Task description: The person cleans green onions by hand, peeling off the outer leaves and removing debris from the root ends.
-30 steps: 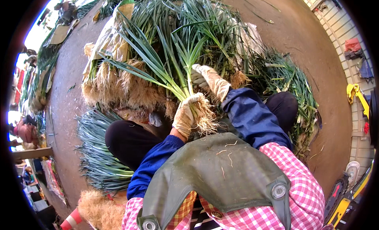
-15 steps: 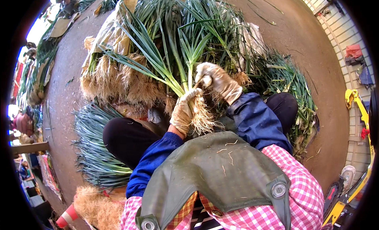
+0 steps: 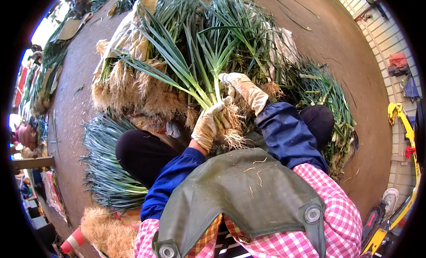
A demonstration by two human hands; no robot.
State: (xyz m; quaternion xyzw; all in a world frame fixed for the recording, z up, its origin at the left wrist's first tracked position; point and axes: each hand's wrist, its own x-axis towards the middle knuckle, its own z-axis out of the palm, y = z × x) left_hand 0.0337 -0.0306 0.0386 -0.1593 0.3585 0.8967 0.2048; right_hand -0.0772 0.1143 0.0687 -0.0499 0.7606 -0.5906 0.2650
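My gloved left hand (image 3: pixel 206 125) is closed around the lower white stalks of a few green onions (image 3: pixel 200 95). Their leaves fan up and to the left, and their pale roots (image 3: pixel 232 134) hang by my fingers. On the right side of these stalks, my gloved right hand (image 3: pixel 246 90) has its fingers bent in and pressed against a white stem; the exact grip is partly hidden. Both gloves are off-white and soiled. Behind my hands lies a big heap of untrimmed green onions (image 3: pixel 177 41) with bushy tan roots (image 3: pixel 153 96).
Left of my knee rests a pile of neat green onions (image 3: pixel 108 162), above a mound of tan root scraps (image 3: pixel 108 231). Loose leaves (image 3: pixel 328 96) lie to the right. A red-and-white cone (image 3: pixel 72 241) stands lower left; a yellow tool frame (image 3: pixel 406 125) is at the right edge.
My right hand has moved slightly down and inward, its fingers now against the stem. The held stalks have shifted a little to the right, while my left hand keeps its hold.
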